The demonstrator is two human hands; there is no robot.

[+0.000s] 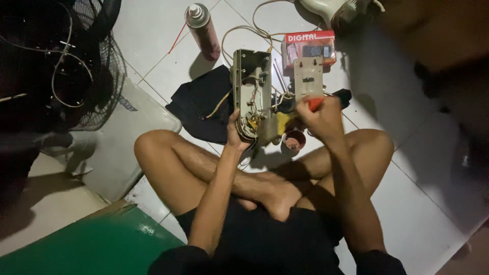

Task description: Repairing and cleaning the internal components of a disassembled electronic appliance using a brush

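Note:
I sit cross-legged on a white tiled floor. My left hand [235,133] grips the near end of an opened grey housing [250,86] that holds wires and small parts. My right hand [320,116] is closed on a tool with an orange-red handle [316,103], its tip pointing into the wiring by the housing's lower end. A grey cover plate [307,77] stands just beyond my right hand. A small round reddish cup [294,140] sits on the floor between my knees.
A dark red spray can [204,30] lies at the back, near a red box [308,47] and a cream cable [254,30]. A black cloth [201,104] lies under the housing. A black fan grille [61,61] stands left; a green board [97,244] lies near left.

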